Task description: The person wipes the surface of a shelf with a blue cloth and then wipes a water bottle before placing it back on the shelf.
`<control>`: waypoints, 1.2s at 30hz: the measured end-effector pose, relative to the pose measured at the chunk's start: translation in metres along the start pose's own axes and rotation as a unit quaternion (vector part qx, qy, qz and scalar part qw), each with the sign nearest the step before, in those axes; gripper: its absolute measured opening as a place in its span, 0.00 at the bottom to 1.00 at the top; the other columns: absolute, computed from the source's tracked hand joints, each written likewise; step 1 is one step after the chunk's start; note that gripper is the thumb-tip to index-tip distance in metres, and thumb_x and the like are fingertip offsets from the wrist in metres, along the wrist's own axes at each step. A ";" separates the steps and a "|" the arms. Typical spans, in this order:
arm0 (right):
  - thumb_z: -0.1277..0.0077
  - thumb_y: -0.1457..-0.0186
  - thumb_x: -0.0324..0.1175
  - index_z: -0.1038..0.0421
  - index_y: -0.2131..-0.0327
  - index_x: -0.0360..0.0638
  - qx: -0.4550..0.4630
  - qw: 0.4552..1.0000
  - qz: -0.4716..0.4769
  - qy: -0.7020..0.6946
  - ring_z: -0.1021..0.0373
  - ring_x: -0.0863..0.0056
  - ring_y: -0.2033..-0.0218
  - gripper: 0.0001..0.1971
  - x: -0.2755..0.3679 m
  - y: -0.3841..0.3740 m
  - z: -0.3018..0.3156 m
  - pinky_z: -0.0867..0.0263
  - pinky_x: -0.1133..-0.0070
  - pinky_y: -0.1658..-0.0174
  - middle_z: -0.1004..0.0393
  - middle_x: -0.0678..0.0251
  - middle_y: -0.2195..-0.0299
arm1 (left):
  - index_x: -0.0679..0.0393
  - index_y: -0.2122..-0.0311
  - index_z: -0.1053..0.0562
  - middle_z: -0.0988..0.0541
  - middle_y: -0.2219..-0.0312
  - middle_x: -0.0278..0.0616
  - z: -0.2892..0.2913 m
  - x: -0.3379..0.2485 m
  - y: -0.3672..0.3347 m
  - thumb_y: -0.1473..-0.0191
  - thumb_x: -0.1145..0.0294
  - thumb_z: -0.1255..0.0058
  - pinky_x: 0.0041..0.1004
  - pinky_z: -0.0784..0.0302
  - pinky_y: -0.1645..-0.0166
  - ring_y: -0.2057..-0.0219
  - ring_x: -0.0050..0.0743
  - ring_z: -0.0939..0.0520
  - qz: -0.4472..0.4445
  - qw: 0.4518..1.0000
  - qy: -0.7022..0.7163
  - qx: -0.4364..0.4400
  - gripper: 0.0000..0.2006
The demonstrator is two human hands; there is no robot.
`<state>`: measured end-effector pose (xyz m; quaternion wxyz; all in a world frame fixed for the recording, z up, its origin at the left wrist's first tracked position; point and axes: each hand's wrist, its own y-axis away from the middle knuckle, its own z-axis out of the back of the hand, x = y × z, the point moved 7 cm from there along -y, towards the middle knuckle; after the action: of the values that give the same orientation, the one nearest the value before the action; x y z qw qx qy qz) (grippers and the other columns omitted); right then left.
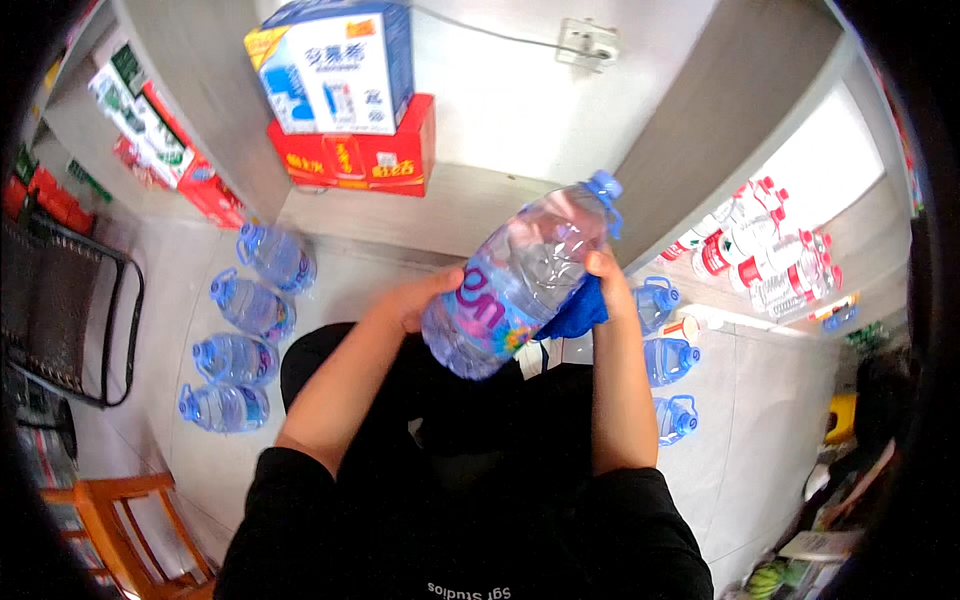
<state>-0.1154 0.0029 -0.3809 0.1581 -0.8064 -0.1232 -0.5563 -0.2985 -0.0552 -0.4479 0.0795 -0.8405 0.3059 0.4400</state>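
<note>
A large clear water bottle (530, 270) with a blue cap, a handle and a colourful label is held up before me, tilted with its cap to the upper right. Around its lower left side my left hand (425, 300) is closed. My right hand (608, 285) grips its right side, and a blue cloth (577, 312) is pressed between that hand and the bottle. Part of the right hand's fingers is hidden behind the bottle and cloth.
Several similar bottles (232, 358) stand on the floor to my left, more (668, 362) to my right. Ahead, a blue-white carton (335, 75) rests on a red carton (352, 155). Red-capped bottles (745, 250) fill a right shelf. A black chair (60, 300) and wooden chair (125, 530) are left.
</note>
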 end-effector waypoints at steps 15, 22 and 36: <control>0.52 0.46 0.50 0.30 0.55 0.36 -0.012 0.967 -0.097 0.234 0.32 0.77 0.64 0.26 -0.043 -0.023 0.050 0.39 0.83 0.58 0.27 0.64 0.65 | 0.57 0.43 0.40 0.30 0.50 0.51 0.028 0.038 -0.020 0.60 0.38 0.45 0.42 0.28 0.49 0.52 0.45 0.26 -0.078 0.981 0.098 -0.147 0.43; 0.50 0.47 0.46 0.29 0.59 0.36 -0.284 0.950 0.118 -0.052 0.33 0.76 0.65 0.21 0.051 0.012 0.082 0.35 0.79 0.61 0.29 0.65 0.69 | 0.59 0.43 0.42 0.29 0.52 0.52 0.019 0.020 -0.024 0.60 0.37 0.45 0.41 0.27 0.50 0.54 0.45 0.24 -0.122 0.977 0.124 -0.123 0.45; 0.37 0.59 0.32 0.29 0.61 0.39 -0.023 0.890 0.217 0.400 0.33 0.66 0.56 0.19 0.026 -0.043 -0.084 0.38 0.74 0.53 0.28 0.59 0.60 | 0.65 0.48 0.36 0.25 0.56 0.53 0.004 0.019 -0.021 0.53 0.41 0.50 0.39 0.26 0.51 0.58 0.40 0.21 -0.120 0.980 0.137 -0.085 0.37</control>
<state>-0.1949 0.0102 -0.3231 0.2924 -0.5254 0.1417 -0.7863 -0.2809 -0.0448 -0.4682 0.0174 -0.9271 0.1722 0.3323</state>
